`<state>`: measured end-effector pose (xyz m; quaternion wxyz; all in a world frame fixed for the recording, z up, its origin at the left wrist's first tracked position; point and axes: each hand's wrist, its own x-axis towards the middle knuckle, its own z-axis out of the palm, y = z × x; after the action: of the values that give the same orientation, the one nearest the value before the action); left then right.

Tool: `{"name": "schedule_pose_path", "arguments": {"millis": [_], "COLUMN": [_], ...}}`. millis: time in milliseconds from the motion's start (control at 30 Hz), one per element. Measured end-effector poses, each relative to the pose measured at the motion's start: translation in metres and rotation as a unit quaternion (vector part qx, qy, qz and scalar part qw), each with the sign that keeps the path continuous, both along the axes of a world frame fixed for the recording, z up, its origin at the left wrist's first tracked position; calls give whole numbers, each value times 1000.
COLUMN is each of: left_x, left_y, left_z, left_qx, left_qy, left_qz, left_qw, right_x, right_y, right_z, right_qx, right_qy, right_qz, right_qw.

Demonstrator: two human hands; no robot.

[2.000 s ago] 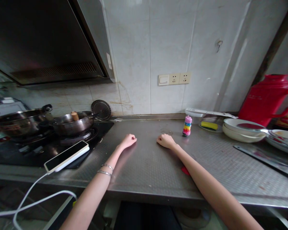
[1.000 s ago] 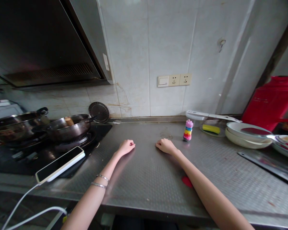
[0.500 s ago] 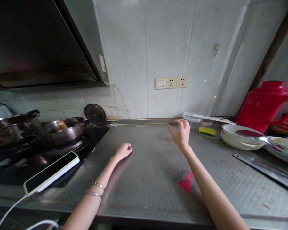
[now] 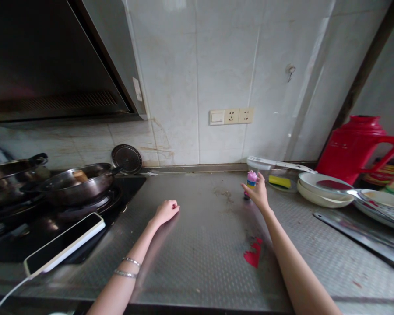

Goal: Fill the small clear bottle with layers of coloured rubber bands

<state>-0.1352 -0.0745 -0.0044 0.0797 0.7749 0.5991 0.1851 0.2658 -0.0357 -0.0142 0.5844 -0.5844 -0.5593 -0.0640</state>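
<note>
My left hand (image 4: 166, 211) rests on the metal counter (image 4: 200, 245) with its fingers curled into a loose fist. Whether anything is inside it, I cannot make out. Two silvery bracelets circle that wrist. Farther right, a small toy figure (image 4: 251, 178) with a pink head and a blue and yellow body stands on the counter, leaning slightly. My right hand (image 4: 259, 194) is close around it, thumb and fingers spread apart. The thumb crosses in front of the figure's lower part and partly hides it.
Pans (image 4: 79, 183) sit on the stove at left, with a charging phone (image 4: 65, 243) near its edge. On the right are a yellow sponge (image 4: 279, 181), white bowls (image 4: 325, 196), a knife-like blade (image 4: 357, 234) and a red thermos (image 4: 346, 151). A red heart-patterned patch (image 4: 253, 253) marks the counter.
My right hand has moved slightly right and down, and the toy figure, not visible before, now shows beside the thumb. My left hand keeps its curled pose. The view has shifted slightly.
</note>
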Motion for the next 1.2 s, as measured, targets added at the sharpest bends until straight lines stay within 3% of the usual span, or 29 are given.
{"name": "schedule_pose_path", "arguments": {"millis": [167, 333, 500, 600, 700, 800, 933, 1200], "left_x": [-2, -2, 2, -5, -24, -48, -73, -73], "left_y": [1, 8, 12, 11, 8, 6, 3, 4], "left_z": [-2, 7, 48, 73, 85, 85, 81, 76], "left_qx": [-1, 14, 49, 56, 38, 1, -74, -87], "left_qy": [-35, -154, -287, -305, -310, -350, -411, -424], "left_qz": [4, -30, -85, -125, -163, -173, -166, -138], "left_qw": [999, 988, 953, 942, 936, 921, 893, 891], "right_x": [-6, -37, -122, -186, -243, -286, -320, -331], "right_y": [-1, 3, 11, 6, -5, -14, -20, -17], "right_z": [-20, -6, 17, 22, 23, 23, 20, 4], "right_qx": [-96, -98, -106, -120, -133, -136, -137, -123], "right_qy": [45, 82, 75, 43, 7, -12, -24, -3], "right_qz": [12, 53, 261, 365, 428, 462, 480, 464], "right_qw": [994, 990, 957, 922, 894, 876, 866, 877]}}
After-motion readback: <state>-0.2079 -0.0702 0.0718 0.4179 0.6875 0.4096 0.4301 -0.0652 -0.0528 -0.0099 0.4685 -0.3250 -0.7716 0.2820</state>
